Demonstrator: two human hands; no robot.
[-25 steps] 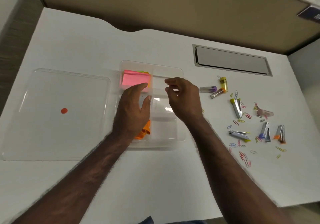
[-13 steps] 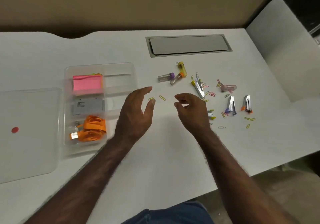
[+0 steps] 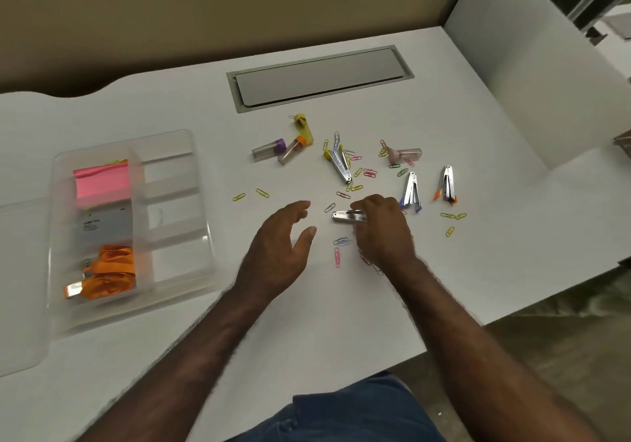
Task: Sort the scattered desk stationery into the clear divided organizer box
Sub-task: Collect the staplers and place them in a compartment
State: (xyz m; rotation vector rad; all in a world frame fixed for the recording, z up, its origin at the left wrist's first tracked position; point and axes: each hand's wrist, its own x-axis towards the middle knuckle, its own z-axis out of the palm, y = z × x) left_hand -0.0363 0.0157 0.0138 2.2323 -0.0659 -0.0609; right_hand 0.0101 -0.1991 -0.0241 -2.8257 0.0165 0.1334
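Observation:
The clear divided organizer box (image 3: pixel 177 202) lies at the left of the white desk; its left compartments hold pink sticky notes (image 3: pixel 100 182), a grey card (image 3: pixel 106 226) and an orange lanyard (image 3: pixel 111 270). My right hand (image 3: pixel 382 233) is closed over a silver staple remover (image 3: pixel 346 216) lying on the desk, only its metal end showing. My left hand (image 3: pixel 280 247) hovers open just left of it, holding nothing. Several coloured paper clips (image 3: pixel 368 172), three more staple removers (image 3: pixel 338 164) (image 3: pixel 411 190) (image 3: pixel 446 183) and small lead tubes (image 3: pixel 269 147) lie scattered beyond the hands.
The box's clear lid (image 3: pixel 17 270) lies at the far left edge. A grey cable hatch (image 3: pixel 321 77) is set into the desk at the back. The desk's front edge runs diagonally at lower right, with floor beyond.
Both hands have left the organizer box and moved right over the scattered items. My right hand has come down on a silver staple remover; the view has turned right.

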